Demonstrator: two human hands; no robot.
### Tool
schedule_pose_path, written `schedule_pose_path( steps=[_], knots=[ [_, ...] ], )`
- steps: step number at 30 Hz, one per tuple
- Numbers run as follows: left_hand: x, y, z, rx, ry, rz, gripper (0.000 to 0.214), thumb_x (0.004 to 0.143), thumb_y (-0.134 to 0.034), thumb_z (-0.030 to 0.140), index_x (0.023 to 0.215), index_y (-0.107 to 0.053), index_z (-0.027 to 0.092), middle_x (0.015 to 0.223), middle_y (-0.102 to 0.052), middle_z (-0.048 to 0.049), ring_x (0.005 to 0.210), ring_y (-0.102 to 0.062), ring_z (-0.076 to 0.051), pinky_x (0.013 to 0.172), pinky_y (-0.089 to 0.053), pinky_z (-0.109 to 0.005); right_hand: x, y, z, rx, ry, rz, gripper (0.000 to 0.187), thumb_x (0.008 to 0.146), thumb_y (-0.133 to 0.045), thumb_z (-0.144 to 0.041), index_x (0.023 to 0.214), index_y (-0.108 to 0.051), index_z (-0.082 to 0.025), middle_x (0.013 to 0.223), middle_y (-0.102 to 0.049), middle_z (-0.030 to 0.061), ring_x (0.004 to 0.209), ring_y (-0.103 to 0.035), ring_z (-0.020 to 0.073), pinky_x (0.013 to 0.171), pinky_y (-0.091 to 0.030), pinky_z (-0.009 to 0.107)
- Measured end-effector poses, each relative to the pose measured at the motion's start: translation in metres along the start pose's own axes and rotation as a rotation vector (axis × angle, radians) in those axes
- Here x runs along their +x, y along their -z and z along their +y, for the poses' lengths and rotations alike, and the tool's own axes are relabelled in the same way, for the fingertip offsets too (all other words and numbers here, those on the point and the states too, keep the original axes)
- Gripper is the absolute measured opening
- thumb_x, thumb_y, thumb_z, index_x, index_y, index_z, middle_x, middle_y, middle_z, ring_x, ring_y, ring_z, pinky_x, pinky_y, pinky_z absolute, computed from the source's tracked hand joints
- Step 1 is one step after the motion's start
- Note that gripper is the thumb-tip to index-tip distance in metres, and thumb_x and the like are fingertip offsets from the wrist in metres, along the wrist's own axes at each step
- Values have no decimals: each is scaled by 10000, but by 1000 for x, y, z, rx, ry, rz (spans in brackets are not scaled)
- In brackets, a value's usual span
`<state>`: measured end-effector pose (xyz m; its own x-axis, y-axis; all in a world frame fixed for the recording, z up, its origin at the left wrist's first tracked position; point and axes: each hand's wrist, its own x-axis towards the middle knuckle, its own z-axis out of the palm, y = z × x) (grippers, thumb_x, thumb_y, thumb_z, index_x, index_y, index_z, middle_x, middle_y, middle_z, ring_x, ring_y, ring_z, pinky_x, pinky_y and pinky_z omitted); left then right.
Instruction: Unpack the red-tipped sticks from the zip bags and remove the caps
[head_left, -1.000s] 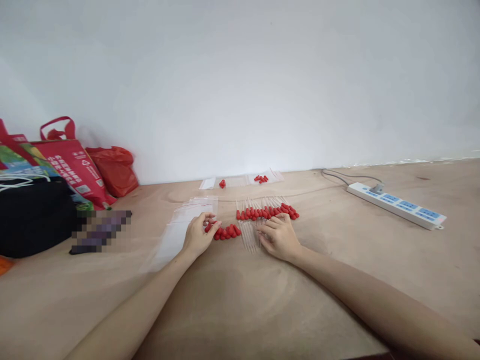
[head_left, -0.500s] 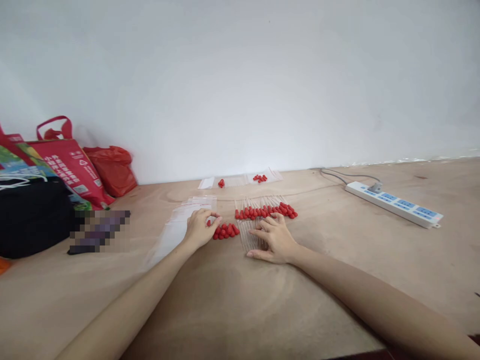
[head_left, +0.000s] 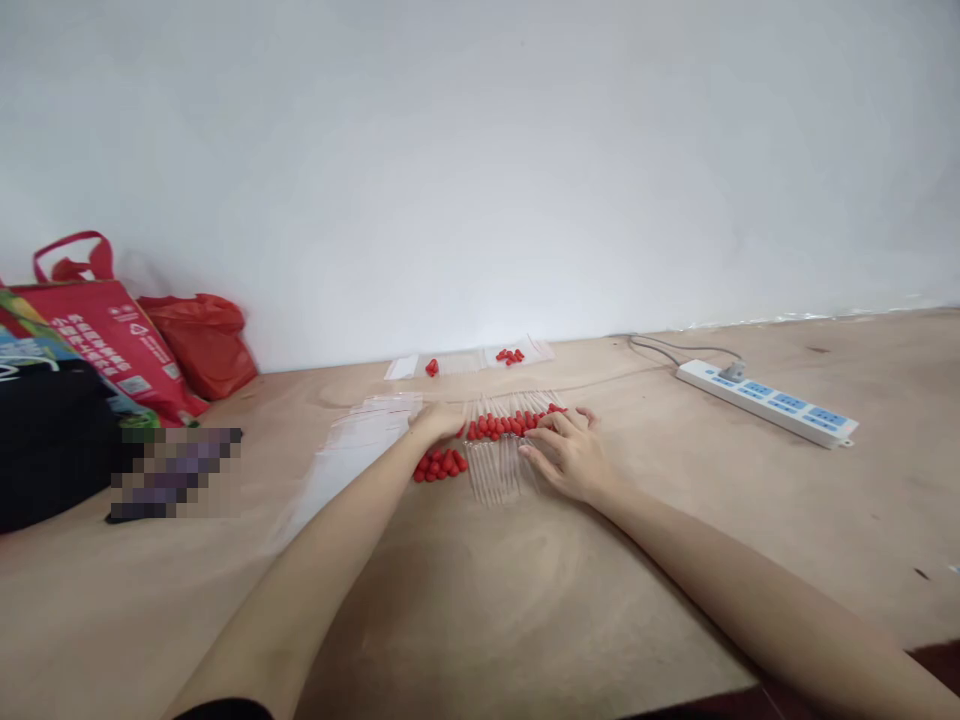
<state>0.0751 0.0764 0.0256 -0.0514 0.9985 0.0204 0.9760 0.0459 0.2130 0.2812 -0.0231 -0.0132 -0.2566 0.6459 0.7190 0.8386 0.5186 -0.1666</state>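
A row of thin clear droppers with red bulb ends (head_left: 501, 426) lies across the table, tubes pointing away from me. At its left end is my left hand (head_left: 436, 420), back up; blur and the wrist's angle hide its fingers. My right hand (head_left: 574, 455) covers the right end of the row, palm down and fingers apart, with the thumb low and left. In front of the row, bare clear tubes (head_left: 495, 475) lie side by side. A small heap of loose red bulbs (head_left: 441, 464) sits to their left, below my left wrist.
Clear plastic bags (head_left: 337, 465) lie left of my left hand. Farther back, near the wall, more red bulbs (head_left: 510, 356) rest on a clear bag. A white power strip (head_left: 765, 402) is at the right; red bags (head_left: 196, 345) and a black bag (head_left: 56, 450) stand at the left.
My left hand has moved from the loose bulbs up to the row's left end. My right hand has moved off the bare tubes to the row's right end. The view has shifted slightly.
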Motion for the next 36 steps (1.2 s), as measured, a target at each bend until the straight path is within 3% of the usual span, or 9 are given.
schedule_pose_path(
  steps=[3, 7, 12, 16, 21, 26, 30, 36],
  knots=[
    [-7, 13, -8, 30, -30, 95, 219, 725, -497, 343, 694, -624, 167, 727, -677, -102, 743, -625, -281, 658, -424, -356, 0, -2, 4, -19, -21, 32, 239, 820, -479, -395, 853, -646, -227, 847, -590, 35, 847, -495, 173, 904, -181, 418],
    [-42, 25, -23, 54, -188, 281, 202, 808, -411, 270, 902, -568, 184, 879, -660, -69, 889, -581, -256, 823, -345, -401, -1, -3, 4, -6, 7, 70, 281, 811, -485, -393, 980, -608, -206, 945, -570, 72, 884, -489, 189, 874, -245, 398],
    [-95, 7, -36, 117, -757, 563, 173, 835, -430, 256, 778, -574, 178, 771, -659, -46, 757, -570, -199, 764, -330, -367, -2, 0, -8, 10, 172, 69, 464, 784, -504, -455, 1164, -509, -189, 1147, -493, 121, 1042, -439, 231, 895, -276, 409],
    [-113, -10, -35, 142, -965, 660, 158, 843, -441, 205, 769, -580, 184, 752, -661, -20, 738, -560, -170, 744, -332, -339, -4, 0, -20, -21, 338, -17, 443, 787, -507, -457, 1177, -499, -248, 1177, -509, 77, 1085, -424, 228, 946, -210, 448],
    [-111, -17, -33, 121, -1028, 731, 126, 830, -480, 194, 766, -587, 183, 733, -663, -2, 735, -555, -168, 744, -346, -342, -4, -8, -26, -24, 388, -12, 231, 833, -486, -369, 1013, -590, -267, 1012, -617, 16, 1000, -477, 176, 954, -171, 433],
    [-112, -16, -35, 103, -1009, 699, 133, 830, -483, 221, 820, -615, 203, 783, -673, -13, 781, -567, -172, 791, -362, -361, -4, -15, -25, -1, 374, 3, 155, 848, -464, -263, 857, -618, -246, 867, -642, -11, 917, -503, 144, 939, -181, 413],
    [-111, -18, -36, 80, -996, 661, 191, 848, -463, 266, 958, -614, 225, 991, -659, -37, 942, -558, -196, 905, -333, -418, -6, -14, -26, -6, 374, 42, 138, 830, -486, -261, 864, -618, -242, 887, -636, -1, 930, -498, 154, 934, -185, 419],
    [-109, -22, -36, 29, -1074, 640, 176, 861, -450, 202, 883, -625, 211, 1013, -662, -7, 1016, -552, -188, 1001, -261, -460, -4, -12, -29, 6, 408, 52, 161, 838, -484, -303, 927, -611, -262, 863, -647, -17, 905, -504, 148, 946, -170, 422]
  ],
)
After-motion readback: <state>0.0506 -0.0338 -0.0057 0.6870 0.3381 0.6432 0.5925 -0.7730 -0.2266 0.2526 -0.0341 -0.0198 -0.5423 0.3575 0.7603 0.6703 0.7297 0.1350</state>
